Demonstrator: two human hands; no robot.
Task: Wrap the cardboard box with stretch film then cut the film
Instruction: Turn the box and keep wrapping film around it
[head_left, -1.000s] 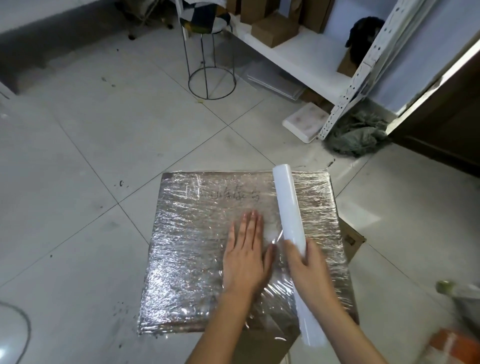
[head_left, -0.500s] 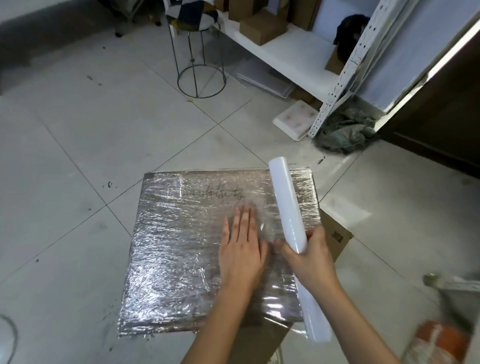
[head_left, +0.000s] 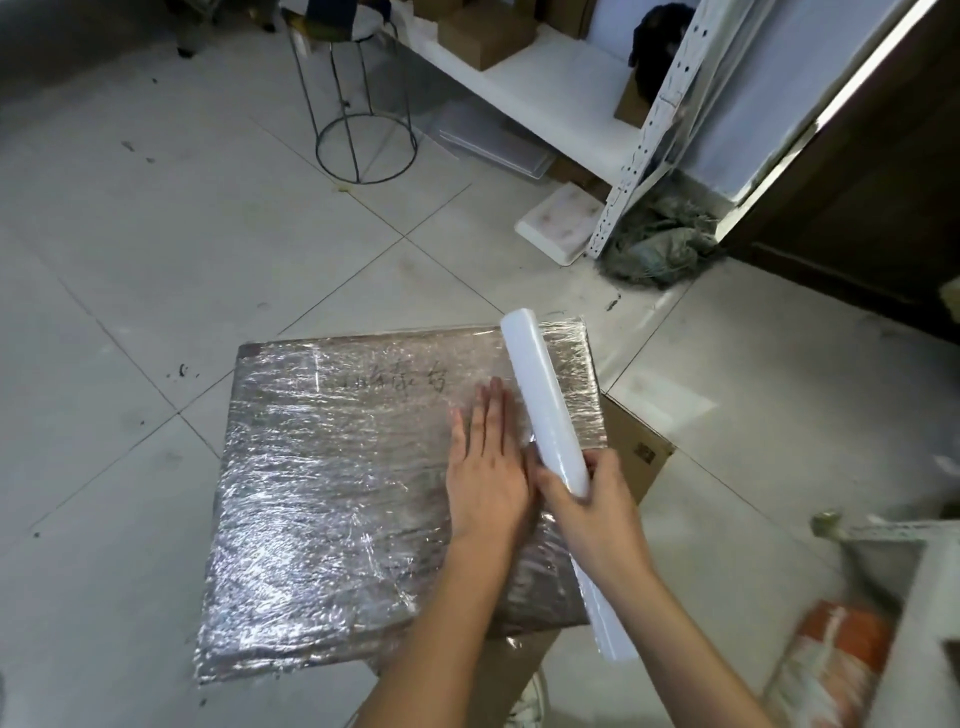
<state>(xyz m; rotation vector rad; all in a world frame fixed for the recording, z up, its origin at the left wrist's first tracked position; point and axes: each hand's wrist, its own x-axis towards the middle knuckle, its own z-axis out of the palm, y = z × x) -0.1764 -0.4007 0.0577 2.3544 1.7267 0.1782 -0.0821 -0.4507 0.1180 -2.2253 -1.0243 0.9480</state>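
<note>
A flat cardboard box (head_left: 332, 499) lies in front of me, its top covered in shiny, crinkled stretch film with dark writing showing through near the far edge. My left hand (head_left: 485, 467) presses flat on the film, fingers straight, right of the box's middle. A long white roll of stretch film (head_left: 545, 410) lies slanted across the box's right side. My right hand (head_left: 592, 504) grips the roll around its middle, and the roll's near end sticks out past my wrist.
A second, plain cardboard box (head_left: 636, 452) sits under the wrapped one at the right. A wire-legged stool (head_left: 358, 98) stands far off on the tiled floor. White shelving (head_left: 540, 83) with boxes, a foam tray (head_left: 561, 221) and a rag pile (head_left: 654, 244) lie at the back right.
The view has shifted, so the box sits further left in frame. My right hand has slid a little up the roll; my left hand stays flat on the film.
</note>
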